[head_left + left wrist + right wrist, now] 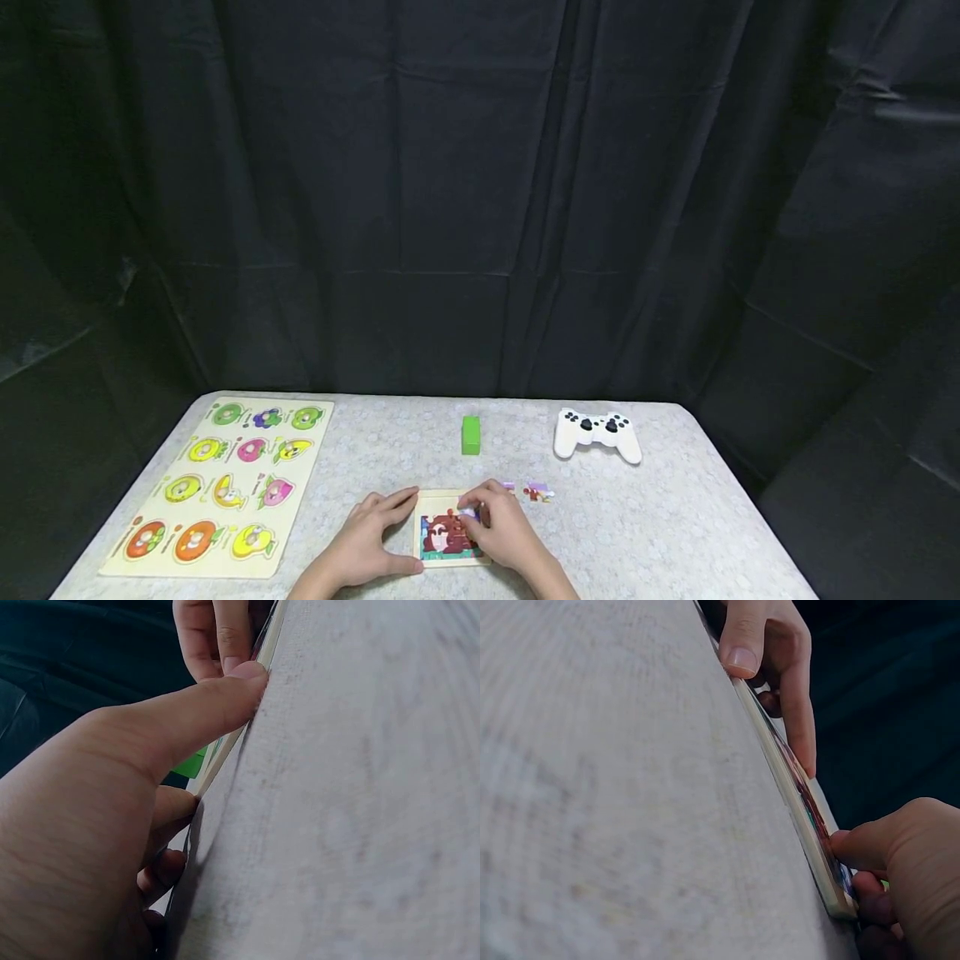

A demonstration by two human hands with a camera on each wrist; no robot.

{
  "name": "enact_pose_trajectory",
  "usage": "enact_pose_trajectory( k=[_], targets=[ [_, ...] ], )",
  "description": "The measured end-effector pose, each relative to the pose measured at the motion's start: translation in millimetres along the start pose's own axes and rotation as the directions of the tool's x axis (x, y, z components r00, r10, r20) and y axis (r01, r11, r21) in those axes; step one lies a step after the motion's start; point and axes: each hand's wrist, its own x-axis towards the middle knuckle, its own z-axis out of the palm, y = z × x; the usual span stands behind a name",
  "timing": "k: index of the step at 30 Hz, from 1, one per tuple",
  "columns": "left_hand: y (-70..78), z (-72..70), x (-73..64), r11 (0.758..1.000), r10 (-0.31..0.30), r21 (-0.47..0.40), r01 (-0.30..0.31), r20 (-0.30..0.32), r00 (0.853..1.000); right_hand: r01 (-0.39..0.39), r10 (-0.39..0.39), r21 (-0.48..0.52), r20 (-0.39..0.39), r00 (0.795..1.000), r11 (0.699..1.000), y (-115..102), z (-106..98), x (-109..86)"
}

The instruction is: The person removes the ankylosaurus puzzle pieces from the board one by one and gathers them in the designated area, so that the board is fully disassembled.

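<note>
A small jigsaw puzzle in a pale wooden frame (452, 562) lies on the table, showing a face with reddish-brown hair. At its left side my left hand (369, 537) is spread, the thumb at the near corner and the index finger at the far corner. My right hand (501, 527) is over the frame's right part, pinching a lavender puzzle piece (468, 512) between thumb and fingers; the fingers partly hide it. From the right wrist view, the right thumb (847, 844) is close on the puzzle's surface.
Just beyond my right hand lie loose puzzle pieces (537, 492). A green block (470, 436) stands farther back, with a white game controller (596, 436) to its right. On the left lies a large fruit-picture board (251, 521). Black cloth (450, 208) hangs behind the table.
</note>
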Motion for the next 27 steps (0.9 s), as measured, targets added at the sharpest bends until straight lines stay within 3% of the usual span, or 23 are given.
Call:
enact_pose_trajectory(
  k=[27],
  targets=[
    [-1.8, 2.2, 0.0, 1.000, 0.002, 0.015, -0.001, -0.022, 1.000, -0.015, 0.015, -0.009, -0.038, 0.999, 1.000, 5.6, 3.5, -0.1]
  ],
)
